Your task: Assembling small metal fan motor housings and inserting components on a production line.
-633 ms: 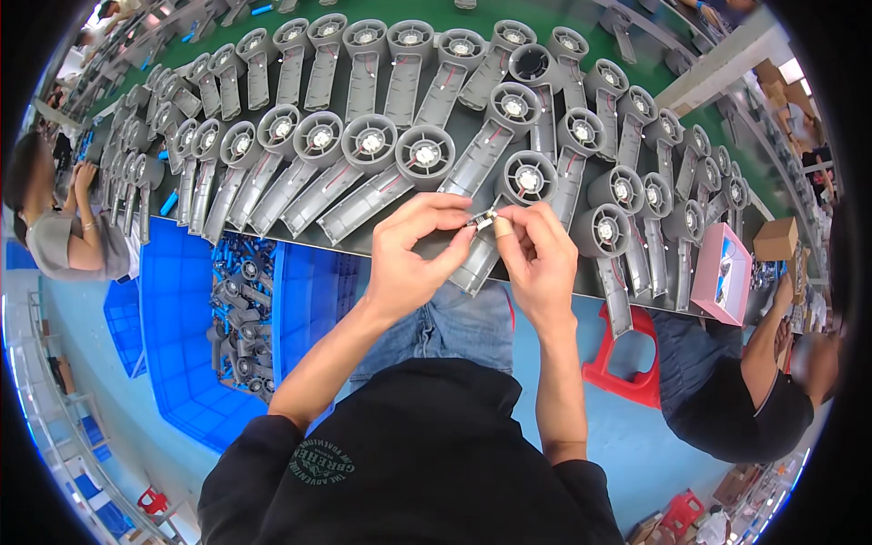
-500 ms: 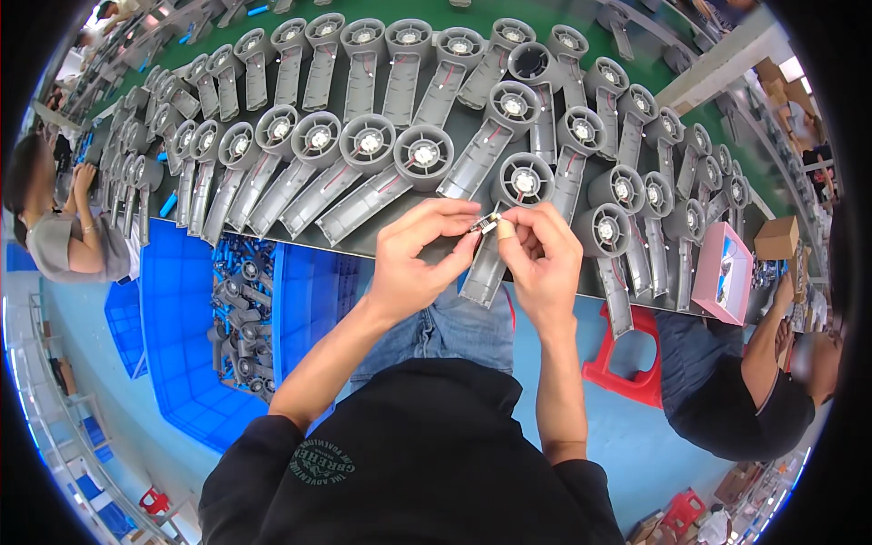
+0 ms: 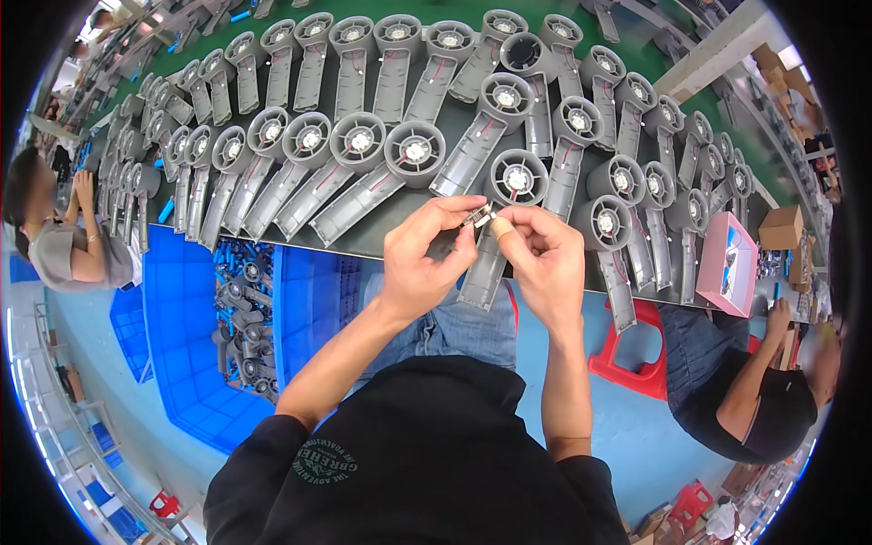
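Between my hands is a small metallic part, perhaps a little circuit board; it is too small to make out fully. My left hand pinches it between thumb and index finger. My right hand is closed at its other end, thumb and index finger together near a small white bit; a pale covering shows on one digit. Directly beneath lies a grey handheld fan half-shell, its round ringed head beyond my fingers and its open handle running toward me, partly hidden by my hands.
Rows of similar grey fan shells cover the dark bench. A pink box stands at the right. A blue bin with fan parts is lower left, a red stool lower right. People sit on both sides.
The view has shifted slightly. My hands stay at the same spot above the fan shell, and the small part has turned a little between my fingers.
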A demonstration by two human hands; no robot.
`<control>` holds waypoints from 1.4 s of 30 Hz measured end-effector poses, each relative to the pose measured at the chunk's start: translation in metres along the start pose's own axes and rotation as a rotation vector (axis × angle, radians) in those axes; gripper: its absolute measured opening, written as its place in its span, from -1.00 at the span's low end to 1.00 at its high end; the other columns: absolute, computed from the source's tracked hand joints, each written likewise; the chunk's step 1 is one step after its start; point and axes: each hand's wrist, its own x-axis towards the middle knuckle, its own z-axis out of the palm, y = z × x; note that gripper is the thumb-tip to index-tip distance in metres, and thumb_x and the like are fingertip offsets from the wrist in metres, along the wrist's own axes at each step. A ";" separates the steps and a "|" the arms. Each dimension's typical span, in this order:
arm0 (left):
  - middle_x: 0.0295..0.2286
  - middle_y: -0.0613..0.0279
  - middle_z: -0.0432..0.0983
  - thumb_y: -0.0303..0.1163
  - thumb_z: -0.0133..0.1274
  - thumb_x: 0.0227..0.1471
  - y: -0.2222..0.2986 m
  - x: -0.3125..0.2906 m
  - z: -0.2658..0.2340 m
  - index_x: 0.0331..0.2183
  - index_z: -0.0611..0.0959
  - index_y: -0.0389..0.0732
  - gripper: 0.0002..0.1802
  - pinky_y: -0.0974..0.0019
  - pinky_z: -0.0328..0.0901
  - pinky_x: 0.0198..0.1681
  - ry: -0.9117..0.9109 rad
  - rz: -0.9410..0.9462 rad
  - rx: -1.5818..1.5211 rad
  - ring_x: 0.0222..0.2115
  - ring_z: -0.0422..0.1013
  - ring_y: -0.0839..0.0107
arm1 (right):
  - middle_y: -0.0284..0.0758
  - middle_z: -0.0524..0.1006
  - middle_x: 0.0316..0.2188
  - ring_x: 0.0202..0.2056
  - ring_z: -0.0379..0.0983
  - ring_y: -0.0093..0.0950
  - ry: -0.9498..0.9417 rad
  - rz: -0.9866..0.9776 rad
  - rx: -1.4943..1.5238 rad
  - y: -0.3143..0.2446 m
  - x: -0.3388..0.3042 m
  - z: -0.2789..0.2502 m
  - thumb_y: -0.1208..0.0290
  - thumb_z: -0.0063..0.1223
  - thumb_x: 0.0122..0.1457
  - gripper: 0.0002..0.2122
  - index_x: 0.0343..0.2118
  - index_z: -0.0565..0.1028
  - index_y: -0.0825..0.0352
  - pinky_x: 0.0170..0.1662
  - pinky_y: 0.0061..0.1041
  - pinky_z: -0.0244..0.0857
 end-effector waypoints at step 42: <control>-0.20 0.04 0.59 -0.73 -0.04 0.04 0.004 0.011 -0.019 -0.14 0.63 -0.35 -0.68 0.42 0.44 -0.28 -0.254 0.113 0.090 -0.24 0.52 0.35 | -0.37 0.48 -0.49 -0.65 0.35 -0.73 0.242 -0.703 -0.389 0.029 0.010 0.013 0.68 0.25 -0.06 -0.86 -0.41 0.53 0.43 -0.65 -0.72 0.19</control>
